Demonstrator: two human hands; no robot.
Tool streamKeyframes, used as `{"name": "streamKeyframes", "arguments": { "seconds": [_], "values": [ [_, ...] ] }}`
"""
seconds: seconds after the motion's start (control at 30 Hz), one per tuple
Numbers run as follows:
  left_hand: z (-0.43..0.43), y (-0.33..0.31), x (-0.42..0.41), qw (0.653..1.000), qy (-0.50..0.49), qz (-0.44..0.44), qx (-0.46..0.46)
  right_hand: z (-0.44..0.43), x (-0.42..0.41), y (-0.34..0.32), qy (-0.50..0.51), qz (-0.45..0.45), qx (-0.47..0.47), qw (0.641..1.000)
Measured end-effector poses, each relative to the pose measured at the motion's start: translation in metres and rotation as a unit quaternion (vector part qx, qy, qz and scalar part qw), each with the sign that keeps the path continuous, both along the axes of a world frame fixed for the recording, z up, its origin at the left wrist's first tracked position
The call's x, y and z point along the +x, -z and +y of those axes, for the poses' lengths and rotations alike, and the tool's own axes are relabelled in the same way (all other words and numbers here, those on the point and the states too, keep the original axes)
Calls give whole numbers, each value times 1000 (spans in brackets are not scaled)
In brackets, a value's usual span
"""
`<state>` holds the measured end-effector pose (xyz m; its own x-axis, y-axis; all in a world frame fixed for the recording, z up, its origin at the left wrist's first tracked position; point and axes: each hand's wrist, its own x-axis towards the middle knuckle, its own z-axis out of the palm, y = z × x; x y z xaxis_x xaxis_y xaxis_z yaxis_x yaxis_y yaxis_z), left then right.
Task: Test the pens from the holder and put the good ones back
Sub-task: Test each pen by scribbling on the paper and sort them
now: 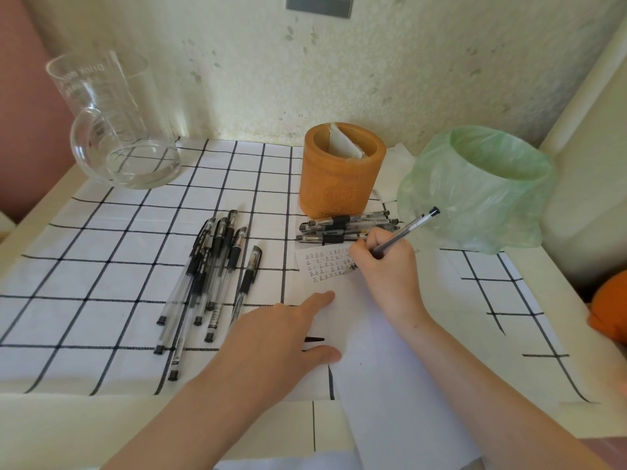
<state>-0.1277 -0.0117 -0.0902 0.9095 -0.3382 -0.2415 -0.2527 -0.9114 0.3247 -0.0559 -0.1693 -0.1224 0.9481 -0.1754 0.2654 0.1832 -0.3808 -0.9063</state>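
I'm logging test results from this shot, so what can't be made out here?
- Pen tip, head view: hidden by the right hand, so fresh ink is unseen.
- Holder inside: its wall hides the bottom.
- Green-bagged bin: contents out of sight.
- Orange object: cut off by the right edge.
- Pen brand print: too small.

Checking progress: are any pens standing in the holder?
No: the holder shows only a folded paper inside, while the pens lie on the cloth.

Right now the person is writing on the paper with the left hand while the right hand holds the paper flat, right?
Not quite. The head view shows the right hand writing with the pen, and the left hand holding the paper flat.
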Motion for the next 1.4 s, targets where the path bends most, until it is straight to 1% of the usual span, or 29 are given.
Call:
{"name": "streamKeyframes", "arguments": {
  "seconds": [0.1, 0.13, 0.17, 0.2, 0.23, 0.3, 0.4, 0.47, 0.53, 0.67, 0.8, 0.93, 1.07, 1.17, 1.3, 1.4],
  "values": [
    [0, -1, 0, 1000, 0, 6, -11, -1, 1, -1, 3, 31, 7, 999],
    [0, -2, -1, 1000, -5, 8, -27, -2, 0, -3, 10, 48, 40, 998],
    [0, -3, -1, 998, -17, 12, -58, -2, -1, -5, 16, 65, 92, 994],
    [1, -4, -1, 994, -32, 12, -103, -3, -2, -9, 17, 78, 148, 986],
    [2, -6, 0, 987, -47, 11, -155, -5, -4, -15, 12, 88, 195, 977],
    [3, -8, 3, 963, -78, 15, -256, -7, -10, -25, -7, 113, 243, 963],
    [0, -9, 9, 925, -113, 23, -362, -12, -20, -39, -54, 173, 317, 931],
    [-2, -11, 9, 900, -126, 31, -415, -14, -25, -46, -96, 185, 334, 919],
    [-1, -12, 8, 890, -126, 16, -438, -14, -30, -52, -122, 184, 322, 921],
    [1, -15, 8, 885, -136, 2, -445, -12, -35, -56, -106, 172, 284, 937],
    [0, -17, 8, 888, -137, 6, -439, -12, -35, -56, -90, 168, 253, 949],
    [-1, -16, 8, 897, -132, -4, -422, -8, -37, -54, -113, 179, 221, 952],
    [-1, -14, 6, 907, -119, -9, -405, -5, -40, -52, -158, 176, 195, 952],
    [0, -13, 4, 916, -118, -21, -384, -5, -41, -52, -167, 166, 207, 950],
    [1, -13, 2, 919, -121, -33, -373, -5, -41, -50, -181, 161, 229, 943],
    [0, -9, 2, 925, -110, -76, -357, -5, -42, -48, -187, 152, 223, 945]
  ]
}}
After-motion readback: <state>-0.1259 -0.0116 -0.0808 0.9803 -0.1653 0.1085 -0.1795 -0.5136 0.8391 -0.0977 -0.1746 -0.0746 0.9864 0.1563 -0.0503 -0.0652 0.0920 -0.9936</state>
